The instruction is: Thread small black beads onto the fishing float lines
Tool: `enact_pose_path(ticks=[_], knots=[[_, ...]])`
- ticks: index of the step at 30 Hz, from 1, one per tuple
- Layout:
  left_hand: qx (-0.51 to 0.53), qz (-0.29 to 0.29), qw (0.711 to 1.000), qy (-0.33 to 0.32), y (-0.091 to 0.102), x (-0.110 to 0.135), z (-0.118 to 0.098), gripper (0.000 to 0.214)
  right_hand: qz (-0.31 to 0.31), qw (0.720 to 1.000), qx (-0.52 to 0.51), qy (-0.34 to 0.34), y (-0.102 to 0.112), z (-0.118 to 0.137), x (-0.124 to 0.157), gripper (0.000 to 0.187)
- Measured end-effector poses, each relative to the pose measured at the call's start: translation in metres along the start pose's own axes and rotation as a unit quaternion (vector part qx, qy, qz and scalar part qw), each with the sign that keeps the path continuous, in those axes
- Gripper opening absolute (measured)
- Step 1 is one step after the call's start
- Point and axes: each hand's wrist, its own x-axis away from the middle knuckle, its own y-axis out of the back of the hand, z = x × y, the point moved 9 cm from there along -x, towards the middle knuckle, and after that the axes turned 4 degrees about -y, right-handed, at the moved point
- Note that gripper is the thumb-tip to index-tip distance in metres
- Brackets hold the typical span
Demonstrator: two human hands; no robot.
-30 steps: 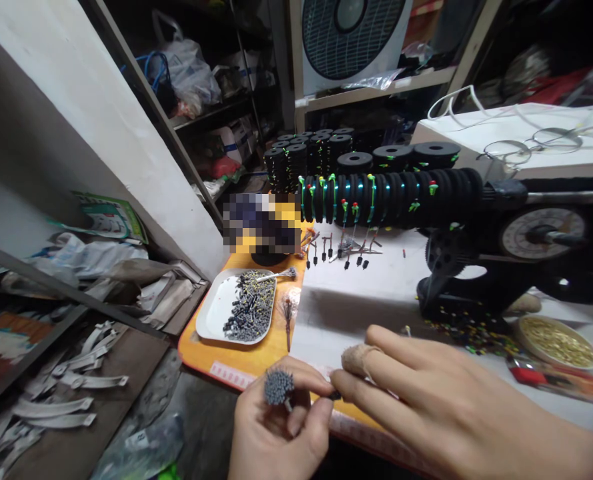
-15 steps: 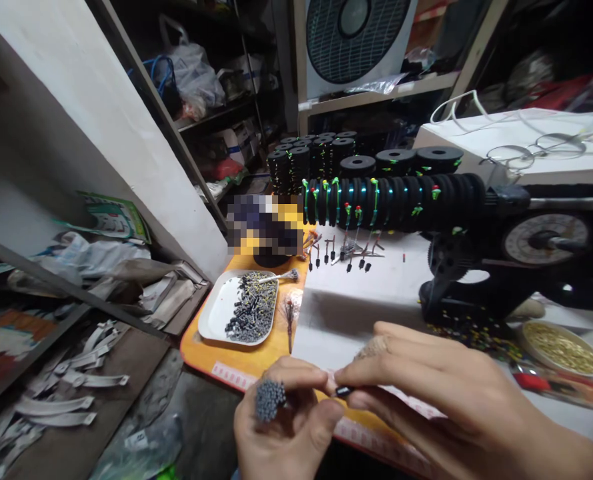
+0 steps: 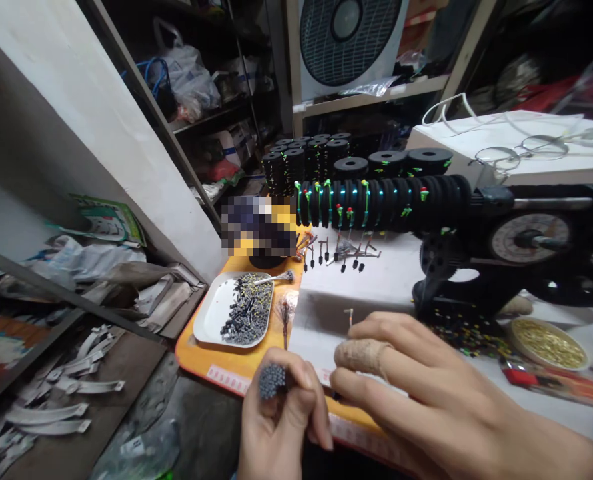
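Observation:
My left hand (image 3: 289, 420) is closed around a bundle of thin grey-ended rods (image 3: 273, 381), whose tips face me. Close beside it on the right, my right hand (image 3: 421, 383) hangs over the front edge of the table, fingers bent and together. A tan bandage (image 3: 362, 356) wraps one of its fingers. A dark bit shows under the fingertips; most of what they hold is hidden. A thin piece with an orange part (image 3: 350, 317) sticks up just beyond the fingers; I cannot tell whether it is held.
A white tray (image 3: 206, 319) of small grey, black and yellow pieces stands left on the orange table. A black winding machine (image 3: 496, 230) with cord-wrapped spools (image 3: 389, 200) spans the right. A bowl of gold bits (image 3: 549, 343) and a red-handled tool (image 3: 523, 375) lie right.
My hands have drawn apart; the small black piece at their fingertips is now mostly hidden. My left fingers have curled in around the bundle. The orange piece now shows beyond my right hand.

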Motion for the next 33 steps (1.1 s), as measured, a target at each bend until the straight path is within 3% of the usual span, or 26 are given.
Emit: enact_pose_path(ticks=[4,9,14,17,20,22,26,29,31,33], knots=[[-0.072,-0.074,0.995,-0.005,0.017,-0.003,-0.005,0.006,0.008,0.999,-0.013,-0.047,0.011,-0.007,-0.006,0.021],[-0.090,-0.092,0.992,0.016,0.007,-0.004,0.004,0.056,-0.006,0.991,-0.101,-0.089,0.002,-0.017,-0.005,0.015],[-0.033,-0.132,0.989,-0.058,-0.001,-0.007,0.002,0.016,-0.003,0.986,-0.129,-0.104,-0.002,-0.017,-0.003,0.022],[0.065,-0.150,0.985,-0.053,-0.006,-0.003,0.007,0.018,0.030,0.984,-0.124,-0.125,-0.001,-0.017,-0.004,0.024],[0.145,-0.118,0.982,-0.021,-0.016,0.001,0.015,0.018,0.062,0.985,-0.108,-0.117,-0.006,-0.015,-0.005,0.019],[0.141,-0.098,0.985,-0.016,-0.013,0.002,0.017,0.016,0.066,0.992,-0.065,-0.083,-0.012,-0.012,-0.005,0.011],[0.055,-0.080,0.995,0.008,0.010,0.000,0.020,0.015,-0.012,0.996,0.078,0.034,-0.006,0.003,-0.001,0.023],[-0.032,-0.058,0.996,0.056,0.023,-0.001,0.019,0.016,-0.052,0.987,0.141,0.063,0.007,0.006,0.000,0.034],[-0.113,-0.008,0.988,0.109,0.019,-0.001,0.020,0.021,-0.057,0.979,0.171,0.099,0.012,0.009,0.001,0.034],[-0.192,0.063,0.973,0.112,0.007,-0.001,0.017,0.033,-0.049,0.973,0.184,0.132,0.011,0.008,0.001,0.021]])
